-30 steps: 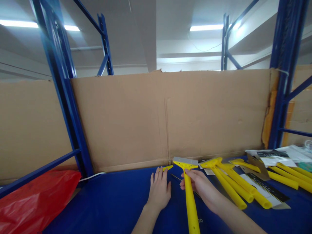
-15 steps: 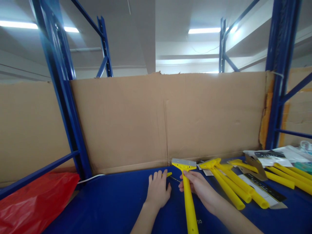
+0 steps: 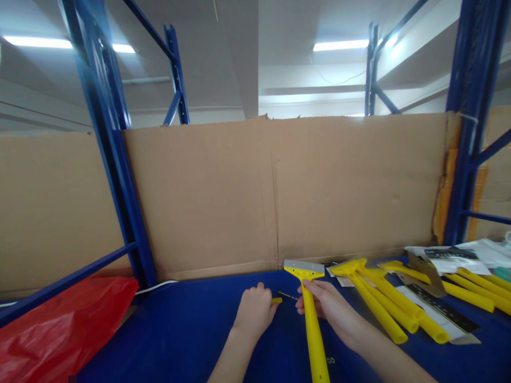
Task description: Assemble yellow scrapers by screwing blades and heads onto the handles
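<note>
My right hand (image 3: 324, 302) is closed round the neck of a yellow scraper (image 3: 313, 335), whose wide head with a grey blade points away from me. A thin dark rod (image 3: 287, 295) sticks out leftward from the same hand's fingers. Left of it, my left hand (image 3: 255, 308) is closed, with its back up, on a small yellow piece (image 3: 276, 300) whose end shows beside the thumb. The rest of that piece is hidden by the hand.
Several yellow scrapers (image 3: 379, 300) lie at the right over a black-and-white card (image 3: 439, 311). Small metal rings (image 3: 331, 360) lie near the scraper handle. A red bag (image 3: 67, 324) is at the left. Cardboard (image 3: 211, 197) stands behind, between blue posts.
My left hand has curled its fingers in round the small yellow piece and shifted slightly down. My right hand still holds the scraper and the rod. The view has shifted a little.
</note>
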Action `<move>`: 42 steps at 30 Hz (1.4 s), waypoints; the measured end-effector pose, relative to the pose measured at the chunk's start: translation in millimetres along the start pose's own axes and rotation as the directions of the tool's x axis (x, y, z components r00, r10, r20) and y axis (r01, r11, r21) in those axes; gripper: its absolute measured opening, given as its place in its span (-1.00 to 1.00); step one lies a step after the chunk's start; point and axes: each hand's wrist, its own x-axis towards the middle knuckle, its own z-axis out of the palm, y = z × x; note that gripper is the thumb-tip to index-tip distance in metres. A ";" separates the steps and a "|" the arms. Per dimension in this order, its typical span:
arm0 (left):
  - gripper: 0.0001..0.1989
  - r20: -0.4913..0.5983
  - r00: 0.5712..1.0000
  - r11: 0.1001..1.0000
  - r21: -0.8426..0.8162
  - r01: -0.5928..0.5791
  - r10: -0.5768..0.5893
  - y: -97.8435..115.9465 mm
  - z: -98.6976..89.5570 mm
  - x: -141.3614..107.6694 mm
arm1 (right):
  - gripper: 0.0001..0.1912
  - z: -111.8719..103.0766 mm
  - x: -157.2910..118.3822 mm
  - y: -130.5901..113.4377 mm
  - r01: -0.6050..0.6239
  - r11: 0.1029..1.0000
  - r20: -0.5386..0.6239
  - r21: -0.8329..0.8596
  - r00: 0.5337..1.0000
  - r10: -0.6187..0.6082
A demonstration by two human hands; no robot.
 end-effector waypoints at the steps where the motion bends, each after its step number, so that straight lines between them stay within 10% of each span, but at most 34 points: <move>1: -0.72 0.007 1.000 1.000 0.007 -0.021 0.021 0.1 -0.9 -1.2 | -0.78 -0.5 0.7 0.9 0.004 1.000 0.000 -0.001 1.000 -0.004; 11: -0.46 0.006 0.999 0.999 -0.011 0.038 -0.038 2.5 -8.0 -3.8 | -0.78 -2.9 4.3 4.5 -0.002 1.000 0.016 0.029 1.000 0.001; 17: -0.34 -0.132 0.978 0.926 -0.365 0.101 -0.159 -14.8 5.2 2.2 | -0.77 -2.9 2.9 4.2 -0.001 0.999 0.018 0.039 1.000 0.000; 23: -0.45 -0.224 0.898 0.455 -0.890 -0.030 -0.379 -24.9 9.4 12.2 | -0.79 -2.1 3.4 4.9 -0.009 1.000 0.027 0.004 1.000 0.009; 29: -0.17 0.078 0.879 -0.154 -0.988 0.005 -0.470 -21.4 -7.9 11.7 | -0.78 -2.5 3.3 5.7 -0.007 1.000 0.037 0.000 0.999 0.007; 33: -0.57 0.172 0.869 -0.307 -0.951 0.025 -0.463 -18.0 -14.8 10.2 | -0.77 -1.2 1.8 4.3 -0.016 1.000 0.039 -0.016 0.999 0.017; 42: -0.73 0.116 0.860 -0.361 -0.929 -0.083 -0.497 -8.3 -17.2 11.0 | -0.77 3.6 -3.0 3.6 -0.021 0.998 0.063 -0.054 0.998 0.024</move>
